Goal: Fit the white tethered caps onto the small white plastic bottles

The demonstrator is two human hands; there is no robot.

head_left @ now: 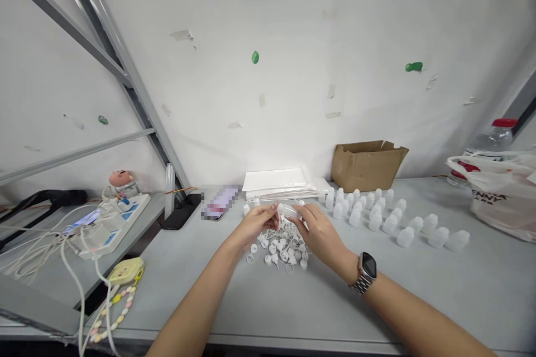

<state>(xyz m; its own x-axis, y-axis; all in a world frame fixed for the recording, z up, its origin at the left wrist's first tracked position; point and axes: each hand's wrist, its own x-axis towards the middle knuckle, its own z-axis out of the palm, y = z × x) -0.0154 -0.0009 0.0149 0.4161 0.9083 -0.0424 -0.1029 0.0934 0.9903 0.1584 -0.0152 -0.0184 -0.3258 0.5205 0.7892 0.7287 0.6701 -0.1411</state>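
Note:
Between my two hands, a small translucent plastic bottle (288,210) lies sideways above a heap of parts. My left hand (260,222) is closed in a pinch at the bottle's left end; whether a cap sits under those fingertips I cannot make out. The thumb and fingers of my right hand (320,230) grip the other end. Under both hands is the pile of small white caps (285,248), many with rings attached. Off to the right, several similar translucent bottles (374,217) stand upright in loose slanting rows.
A stack of white flat sheets (274,180) and an open cardboard box (364,167) stand against the wall. Phones (220,202) lie at the back left. Further left are a power strip (121,226), cables and a bead strap (117,318). A plastic bag (502,201) bounds the right side.

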